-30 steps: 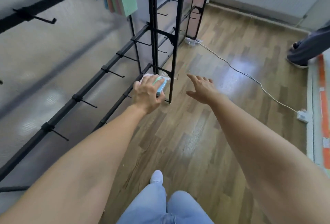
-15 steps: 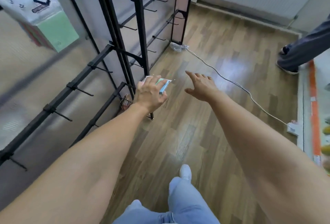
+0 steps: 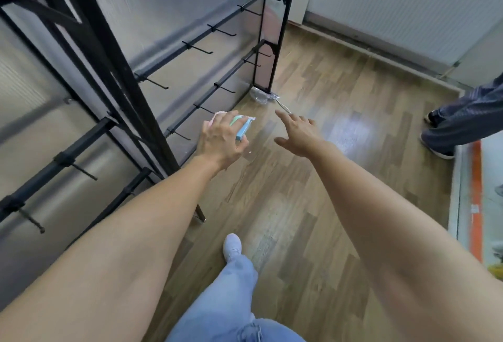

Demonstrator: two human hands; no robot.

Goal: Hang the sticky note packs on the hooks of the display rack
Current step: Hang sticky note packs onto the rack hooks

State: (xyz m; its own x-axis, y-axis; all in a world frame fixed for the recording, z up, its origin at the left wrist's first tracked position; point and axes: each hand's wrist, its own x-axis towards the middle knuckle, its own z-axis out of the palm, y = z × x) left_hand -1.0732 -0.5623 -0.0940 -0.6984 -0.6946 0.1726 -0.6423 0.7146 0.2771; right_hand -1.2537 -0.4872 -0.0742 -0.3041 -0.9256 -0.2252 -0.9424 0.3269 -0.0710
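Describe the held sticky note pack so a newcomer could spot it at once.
Find the black display rack on the left. Before its lowest hook rail, the left hand grips the sticky note pack. It is the only pastel thing: blue, green and pink, against bare black hooks.

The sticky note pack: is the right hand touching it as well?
Apart. The head view shows bare wooden floor between the open right hand and the sticky note pack, which only the left hand grips.

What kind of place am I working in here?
Probably a shop, or a mock-up of one: a black display rack with rows of bare peg hooks, and a sticky note pack gripped in the left hand.
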